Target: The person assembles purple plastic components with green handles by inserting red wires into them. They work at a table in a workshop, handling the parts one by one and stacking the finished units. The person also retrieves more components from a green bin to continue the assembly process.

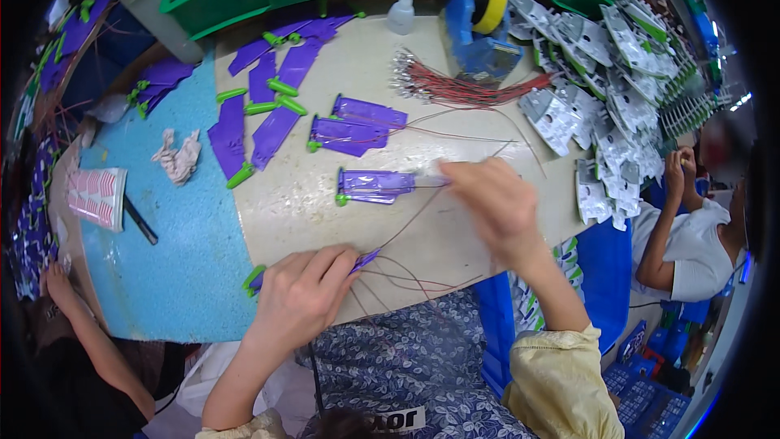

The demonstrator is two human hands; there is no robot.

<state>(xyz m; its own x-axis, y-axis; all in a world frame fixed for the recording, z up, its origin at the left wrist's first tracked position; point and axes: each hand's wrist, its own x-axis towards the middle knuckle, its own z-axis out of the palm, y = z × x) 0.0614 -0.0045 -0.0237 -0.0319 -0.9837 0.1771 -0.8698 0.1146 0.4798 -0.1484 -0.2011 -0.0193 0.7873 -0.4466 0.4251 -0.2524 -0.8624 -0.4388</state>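
Observation:
Near the table's front edge my left hand [301,293] is closed round a purple plastic part [367,260] with a green end that sticks out on the left. Dark thin wires [422,283] trail from this part toward the right. One thin wire [413,221] rises from it to the fingertips of my right hand [497,203], which is pinched and blurred by motion. Just left of those fingertips lies another purple part [376,185] with a green tip. Farther back are two similar purple parts [349,136] with wires attached. My left fingers hide most of the held part.
A red wire bundle [471,91], a blue tape dispenser [479,24] and a small white bottle [400,15] stand at the back. Silvery-white parts [626,97] are heaped right; purple and green pieces [276,126] lie left. Other people [691,236] sit on both sides.

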